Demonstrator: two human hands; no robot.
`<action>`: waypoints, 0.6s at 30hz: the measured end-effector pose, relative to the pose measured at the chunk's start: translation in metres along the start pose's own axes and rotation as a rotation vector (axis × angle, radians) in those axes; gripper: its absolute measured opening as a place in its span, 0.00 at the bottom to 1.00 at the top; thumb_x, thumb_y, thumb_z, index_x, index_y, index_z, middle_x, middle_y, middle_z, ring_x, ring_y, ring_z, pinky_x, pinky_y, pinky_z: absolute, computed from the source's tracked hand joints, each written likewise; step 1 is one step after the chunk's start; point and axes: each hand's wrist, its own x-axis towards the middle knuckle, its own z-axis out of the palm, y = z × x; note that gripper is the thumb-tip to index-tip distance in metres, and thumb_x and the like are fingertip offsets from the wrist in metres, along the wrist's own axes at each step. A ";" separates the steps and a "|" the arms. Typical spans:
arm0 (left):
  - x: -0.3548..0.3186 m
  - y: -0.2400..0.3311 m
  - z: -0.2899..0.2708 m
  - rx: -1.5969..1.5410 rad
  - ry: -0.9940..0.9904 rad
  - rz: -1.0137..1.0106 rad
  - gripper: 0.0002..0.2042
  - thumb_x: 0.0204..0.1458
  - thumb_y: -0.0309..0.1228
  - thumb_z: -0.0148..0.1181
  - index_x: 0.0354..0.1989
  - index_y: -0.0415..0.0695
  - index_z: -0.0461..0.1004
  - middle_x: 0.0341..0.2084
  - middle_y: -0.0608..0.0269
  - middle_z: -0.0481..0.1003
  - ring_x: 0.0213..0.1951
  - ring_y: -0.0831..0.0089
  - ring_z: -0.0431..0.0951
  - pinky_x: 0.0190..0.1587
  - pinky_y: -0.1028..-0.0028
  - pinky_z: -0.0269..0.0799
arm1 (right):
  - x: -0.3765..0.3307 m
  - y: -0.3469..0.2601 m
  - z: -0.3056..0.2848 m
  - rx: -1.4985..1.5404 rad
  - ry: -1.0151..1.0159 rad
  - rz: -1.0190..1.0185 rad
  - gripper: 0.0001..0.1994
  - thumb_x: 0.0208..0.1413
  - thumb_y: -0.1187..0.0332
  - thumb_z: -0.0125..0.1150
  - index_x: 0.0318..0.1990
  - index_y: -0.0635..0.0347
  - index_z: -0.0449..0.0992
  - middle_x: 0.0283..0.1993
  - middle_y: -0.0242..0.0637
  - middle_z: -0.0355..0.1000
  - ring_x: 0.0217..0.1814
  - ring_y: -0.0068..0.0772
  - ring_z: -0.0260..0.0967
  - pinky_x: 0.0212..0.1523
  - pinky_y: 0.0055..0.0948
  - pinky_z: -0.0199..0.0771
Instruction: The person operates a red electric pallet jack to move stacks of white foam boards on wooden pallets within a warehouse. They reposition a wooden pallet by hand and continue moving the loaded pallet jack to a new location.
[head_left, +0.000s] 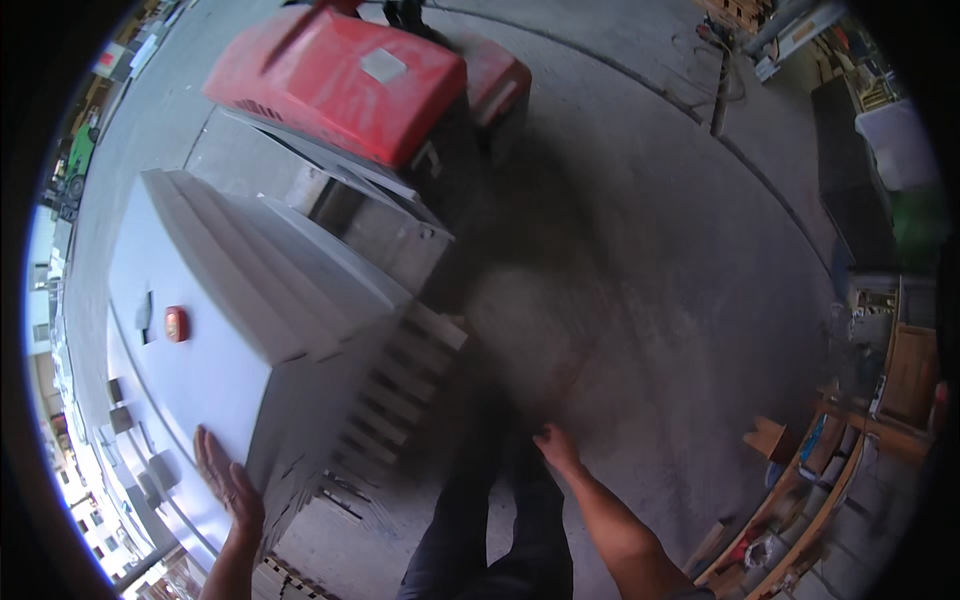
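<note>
Currently, left hand: lying at 8 o'clock from the centre of view, palm side against the big white box near its edge; fingers are extending straight, spread only a little, wrapping round nothing.
white box: standing at 9 o'clock, large, pale and sheet-sided, showing a ridged flank towards 12; a small red fitting is sitting on the face above the left hand.
right hand: hanging at 5 o'clock, well apart from the box; no held thing is showing, but blur is hiding how far the fingers are curling, so cannot tell.
slatted pallet: showing at 7 o'clock, beside the lower side of the box; whether it is bearing the full load, cannot tell.
red machine: standing at 11 o'clock, beyond the box, its make-up partly cut off by the rim.
wooden rack: sitting at 4 o'clock, out of reach of either hand.
step in hand: judging by the flat palm, the person is steadying or pushing the box, not gripping it.
next move: probably calling for even palm pressure, a second hand on the box if more force is needed, and feet keeping off the pallet edge.
</note>
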 end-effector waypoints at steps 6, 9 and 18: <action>-0.008 -0.030 -0.007 0.067 -0.004 0.035 0.30 0.67 0.51 0.30 0.69 0.42 0.55 0.69 0.49 0.55 0.71 0.51 0.52 0.71 0.48 0.45 | 0.145 -0.045 0.065 -0.134 -0.025 -0.265 0.27 0.55 0.56 0.64 0.57 0.64 0.69 0.49 0.58 0.73 0.52 0.60 0.71 0.53 0.52 0.71; -0.009 -0.037 0.006 -0.138 0.071 -0.223 0.33 0.64 0.53 0.32 0.69 0.41 0.55 0.69 0.48 0.54 0.71 0.53 0.52 0.71 0.51 0.45 | 0.223 -0.074 0.100 -0.115 -0.032 -0.303 0.36 0.52 0.59 0.68 0.64 0.64 0.59 0.62 0.55 0.64 0.61 0.58 0.65 0.57 0.49 0.69; 0.001 -0.021 0.057 -0.112 0.062 -0.265 0.33 0.64 0.53 0.33 0.69 0.40 0.55 0.70 0.48 0.53 0.71 0.54 0.51 0.71 0.52 0.44 | 0.378 -0.105 0.207 -0.465 0.182 -0.618 0.37 0.47 0.71 0.59 0.68 0.62 0.56 0.68 0.47 0.57 0.64 0.46 0.60 0.61 0.41 0.62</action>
